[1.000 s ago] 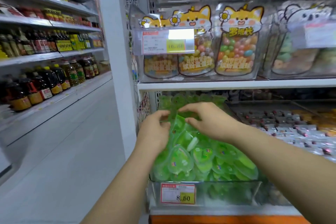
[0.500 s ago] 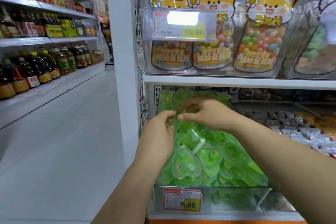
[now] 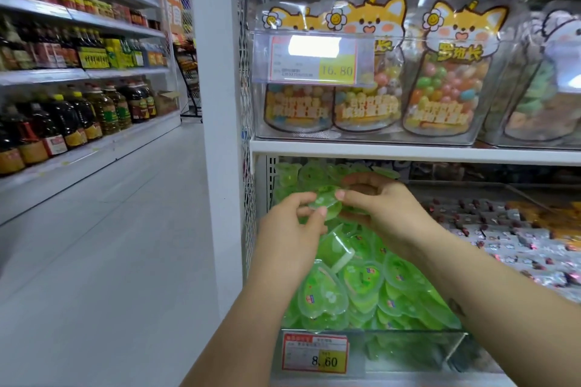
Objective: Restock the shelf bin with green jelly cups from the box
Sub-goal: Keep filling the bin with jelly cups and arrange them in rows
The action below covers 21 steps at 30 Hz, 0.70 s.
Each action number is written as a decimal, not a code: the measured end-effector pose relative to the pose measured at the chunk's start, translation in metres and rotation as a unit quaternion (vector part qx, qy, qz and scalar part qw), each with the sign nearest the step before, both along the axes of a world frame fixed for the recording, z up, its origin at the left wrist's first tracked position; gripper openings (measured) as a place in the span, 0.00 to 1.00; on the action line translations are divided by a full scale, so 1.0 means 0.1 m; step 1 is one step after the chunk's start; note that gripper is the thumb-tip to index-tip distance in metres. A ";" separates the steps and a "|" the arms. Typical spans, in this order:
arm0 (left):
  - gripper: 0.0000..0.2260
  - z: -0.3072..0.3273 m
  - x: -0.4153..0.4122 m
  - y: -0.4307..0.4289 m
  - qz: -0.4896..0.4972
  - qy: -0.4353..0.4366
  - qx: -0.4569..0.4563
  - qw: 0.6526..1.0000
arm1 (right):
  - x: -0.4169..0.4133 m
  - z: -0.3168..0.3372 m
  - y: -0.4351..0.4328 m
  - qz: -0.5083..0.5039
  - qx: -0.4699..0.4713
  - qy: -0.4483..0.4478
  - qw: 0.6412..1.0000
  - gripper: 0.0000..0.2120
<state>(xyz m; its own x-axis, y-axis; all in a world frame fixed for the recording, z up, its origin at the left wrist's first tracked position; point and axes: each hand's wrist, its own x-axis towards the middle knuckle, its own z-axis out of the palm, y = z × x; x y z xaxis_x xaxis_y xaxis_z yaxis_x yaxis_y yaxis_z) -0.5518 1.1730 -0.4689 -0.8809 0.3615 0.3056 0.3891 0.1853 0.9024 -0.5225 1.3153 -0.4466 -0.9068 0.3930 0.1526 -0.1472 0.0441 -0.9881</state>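
Both hands raised over the rear half of the clear shelf bin (image 3: 408, 352). Left hand (image 3: 290, 234) partly closed, thumb and fingertips pinching 1 green jelly cup (image 3: 325, 201). Right hand (image 3: 383, 207) curled, gripping the same cup from the opposite side. Bin heaped with green jelly cups (image 3: 361, 286) to its front edge; price tag (image 3: 315, 353) reading 8.60 at front-left corner.

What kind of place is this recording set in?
Most likely a grocery store aisle: price tags on shelf bins, bagged candy on display, and rows of oil bottles across the aisle.
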 end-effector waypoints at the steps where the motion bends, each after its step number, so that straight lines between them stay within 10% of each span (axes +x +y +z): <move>1: 0.08 0.02 0.01 0.01 0.002 -0.016 0.024 1.000 | 0.01 0.00 -0.03 -0.004 0.007 0.009 1.000 0.07; 8: 0.12 0.05 -0.04 0.00 0.043 -0.105 0.125 0.986 | 0.10 0.05 -0.11 0.047 0.137 -0.005 0.990 0.03; 21: 0.15 0.05 -0.05 0.02 0.018 -0.051 0.115 0.992 | 0.03 0.04 -0.09 0.073 0.095 -0.038 0.992 0.08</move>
